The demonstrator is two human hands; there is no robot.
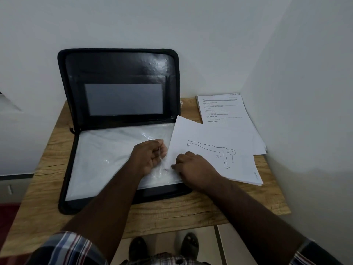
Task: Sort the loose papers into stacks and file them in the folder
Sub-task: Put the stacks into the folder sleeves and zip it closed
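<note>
A black zip folder [118,60] lies open on the wooden table, its lid leaning against the wall. Clear plastic sleeves [107,150] cover its lower half. My left hand [149,156] pinches the right edge of the top sleeve and lifts it. My right hand [193,168] holds the near left corner of a paper stack [208,138] whose top sheet shows a line drawing of a figure in a plank pose. That corner sits at the sleeve's opening. A second stack of printed text pages [227,111] lies behind it, against the right wall.
The wooden table [44,178] stands in a corner, with white walls behind and to the right. Bare wood shows left of the folder and along the front edge. My feet [164,245] are on the tiled floor below.
</note>
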